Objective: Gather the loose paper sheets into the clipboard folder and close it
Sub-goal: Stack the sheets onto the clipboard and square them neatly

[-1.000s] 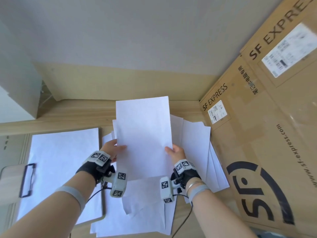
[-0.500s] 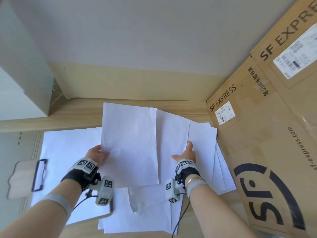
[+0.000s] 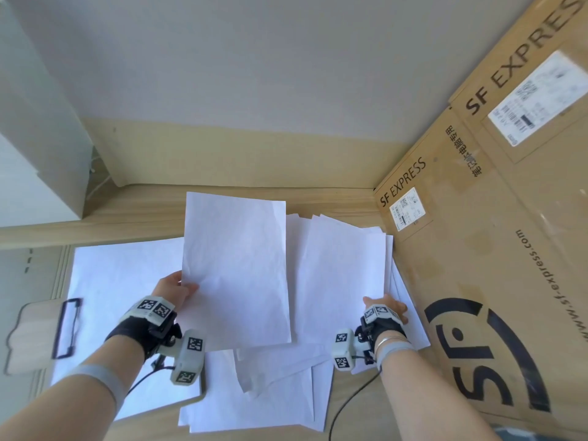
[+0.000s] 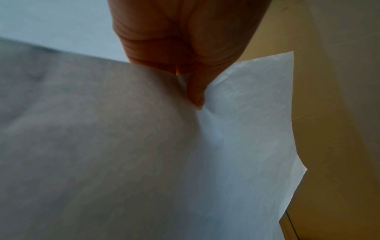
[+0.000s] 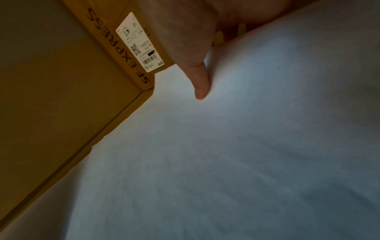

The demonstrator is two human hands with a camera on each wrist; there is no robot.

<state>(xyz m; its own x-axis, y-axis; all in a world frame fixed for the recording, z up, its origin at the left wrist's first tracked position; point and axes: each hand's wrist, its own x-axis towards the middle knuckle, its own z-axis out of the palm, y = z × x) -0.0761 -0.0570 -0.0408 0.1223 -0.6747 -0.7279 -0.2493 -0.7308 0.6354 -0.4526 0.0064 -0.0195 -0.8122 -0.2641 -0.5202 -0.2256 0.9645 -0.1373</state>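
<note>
A wooden clipboard (image 3: 30, 332) with a black clip (image 3: 65, 327) lies at the left, with white sheets (image 3: 121, 281) on it. My left hand (image 3: 173, 289) pinches the left edge of one white sheet (image 3: 237, 268) and holds it up between the clipboard and the loose pile. In the left wrist view the thumb and a finger of the left hand (image 4: 191, 84) nip that sheet (image 4: 144, 154). My right hand (image 3: 386, 308) rests at the right edge of the loose pile (image 3: 342, 272). There a straight finger (image 5: 200, 82) touches the top paper (image 5: 226, 146).
A big cardboard box (image 3: 496, 249) printed SF EXPRESS stands hard against the right side of the pile. More loose sheets (image 3: 270, 393) fan out toward me over the wooden floor (image 3: 95, 224). A white cabinet (image 3: 35, 154) stands at the far left by the wall.
My right hand let go of the held sheet and moved right onto the pile. My left hand carried the sheet leftward, toward the clipboard.
</note>
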